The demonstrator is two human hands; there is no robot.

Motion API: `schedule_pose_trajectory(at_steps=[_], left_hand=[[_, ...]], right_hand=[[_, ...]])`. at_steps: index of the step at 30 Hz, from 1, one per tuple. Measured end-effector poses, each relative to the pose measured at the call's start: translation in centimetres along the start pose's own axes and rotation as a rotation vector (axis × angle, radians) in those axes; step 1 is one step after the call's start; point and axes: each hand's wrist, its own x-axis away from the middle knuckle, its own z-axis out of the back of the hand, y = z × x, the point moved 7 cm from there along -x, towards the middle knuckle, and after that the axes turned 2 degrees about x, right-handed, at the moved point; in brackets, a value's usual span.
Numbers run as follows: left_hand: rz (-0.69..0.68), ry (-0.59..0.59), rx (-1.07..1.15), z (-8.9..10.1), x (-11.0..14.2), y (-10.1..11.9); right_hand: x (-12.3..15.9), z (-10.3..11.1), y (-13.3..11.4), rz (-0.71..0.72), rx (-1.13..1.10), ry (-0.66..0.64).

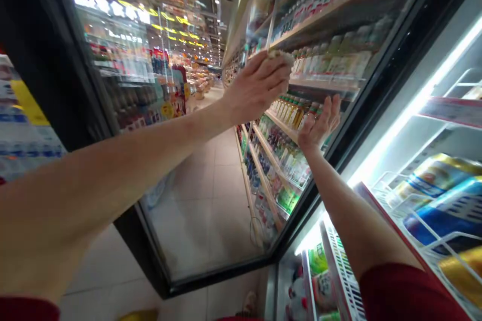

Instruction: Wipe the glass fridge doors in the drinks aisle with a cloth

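A glass door point(192, 246) with a black frame point(222, 275) stands swung open in front of me. My left hand point(256, 85) reaches across to its upper part, fingers wrapped over a pale, crumpled cloth point(283, 58) that seems pressed to the glass. Much of the cloth is hidden under the fingers. Lower and to the right, my right hand point(320, 123) is raised with its fingers stretched out, at the glass near the frame's hinge side. Nothing shows in it; whether the palm touches the glass I cannot tell.
To the right is the lit fridge inside, with a blue can point(448, 210) on a wire shelf point(406, 200) and a green package point(318, 258) lower down. Through the glass appear bottle shelves point(271, 150) and a tiled aisle point(188, 220), partly mixed with reflections. A foot point(249, 302) shows below.
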Motion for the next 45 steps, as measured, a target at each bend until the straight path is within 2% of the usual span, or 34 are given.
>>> schedule_pose_trajectory(at_steps=[2,4,6,7,10,11,13,15,16,19,21,23,26,29,31,33,35,38,40,42,45], left_hand=[[-0.108,-0.097,0.009,-1.5,0.6,1.8],[-0.311,-0.226,0.026,-3.1,2.0,4.1],[-0.386,-0.255,0.03,-3.1,2.6,4.3],[-0.334,-0.208,0.021,-2.3,2.3,3.2],[0.0,0.051,-0.031,1.7,1.3,-2.0],[0.062,0.113,-0.044,2.7,1.4,-3.1],[0.013,0.128,-0.049,3.3,2.1,-3.3],[-0.084,0.095,-0.052,2.7,3.1,-2.4],[-0.087,0.102,-0.061,2.3,3.6,-2.1],[-0.023,0.204,-0.097,2.3,4.2,-2.2],[-0.033,0.243,-0.098,2.5,4.4,-2.4],[0.021,0.27,-0.097,3.0,5.2,-3.0],[0.263,0.302,-0.109,3.5,8.6,-4.2],[0.428,0.301,-0.112,3.2,13.0,-4.1],[0.48,0.307,-0.109,2.8,14.9,-3.6],[0.507,0.329,-0.108,2.8,15.7,-3.1],[0.514,0.346,-0.108,2.9,15.7,-2.6],[0.509,0.333,-0.097,3.2,15.3,-2.2],[0.501,0.334,-0.1,3.4,15.3,-2.0],[0.496,0.325,-0.1,3.5,15.6,-1.9],[0.49,0.296,-0.058,3.3,15.9,-2.0]], right_hand=[[0.0,-0.1,0.1,0.01,-0.001,0.0],[0.0,-0.1,0.2,0.014,0.008,0.004],[0.0,-0.1,0.1,0.017,0.023,0.011],[0.0,-0.1,0.1,0.016,0.03,0.016],[0.0,0.0,0.1,0.013,0.031,0.023],[0.0,0.1,0.1,0.009,0.028,0.023],[0.0,0.4,0.2,-0.005,0.024,0.019],[-0.1,0.7,0.0,-0.029,0.024,0.014],[-0.3,1.0,-0.6,-0.036,0.02,0.016],[-0.9,2.0,-4.7,0.046,-0.074,0.062],[-1.0,2.4,-9.5,0.197,-0.237,0.073],[-0.6,2.1,-14.5,0.333,-0.407,-0.001],[0.2,1.1,-19.4,0.296,-0.431,-0.09],[0.7,0.4,-21.1,0.18,-0.293,-0.098],[0.7,0.5,-20.4,0.18,-0.227,-0.091],[0.4,0.9,-17.6,0.206,-0.191,-0.063],[0.0,1.8,-12.4,0.156,-0.167,0.014],[-0.3,2.7,-3.4,-0.114,-0.128,0.121],[0.0,2.8,-0.7,-0.243,-0.12,0.165],[0.6,2.4,-2.1,-0.243,-0.129,0.149],[1.4,1.3,-8.7,-0.062,-0.125,0.005]])
